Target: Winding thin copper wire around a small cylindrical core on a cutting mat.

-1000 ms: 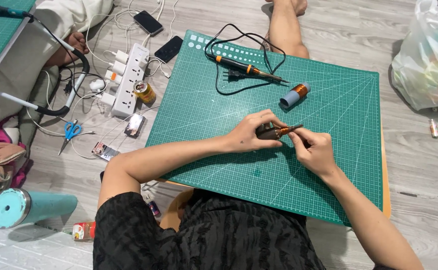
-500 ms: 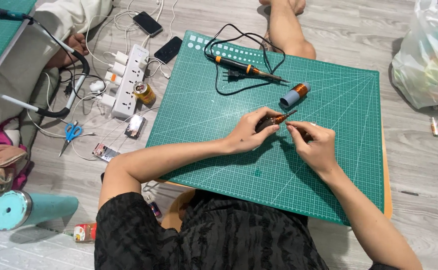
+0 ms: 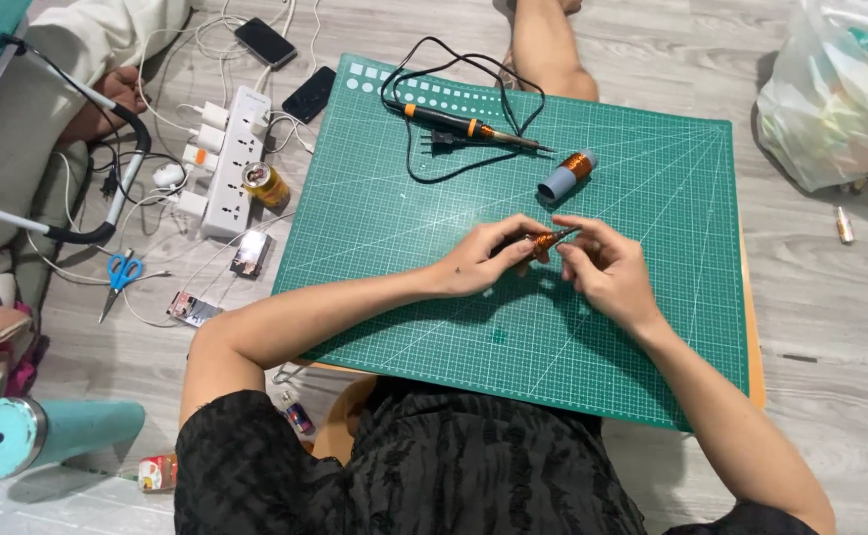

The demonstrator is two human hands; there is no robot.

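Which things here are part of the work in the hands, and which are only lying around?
In use: left hand, right hand, small copper-wound piece, green cutting mat.

Lying about: soldering iron, wire spool, power strip, scissors, two phones, plastic bag.

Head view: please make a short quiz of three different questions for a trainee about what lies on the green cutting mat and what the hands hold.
1. True or false: the soldering iron lies on the green cutting mat, touched by neither hand.
2. Which thing lies nearest beyond the hands? A) scissors B) copper wire spool C) phone
3. Fill in: the left hand and the right hand hold together a small ______-coloured piece.

Key: 1 true. 2 B. 3 copper; what the piece is cannot be told.
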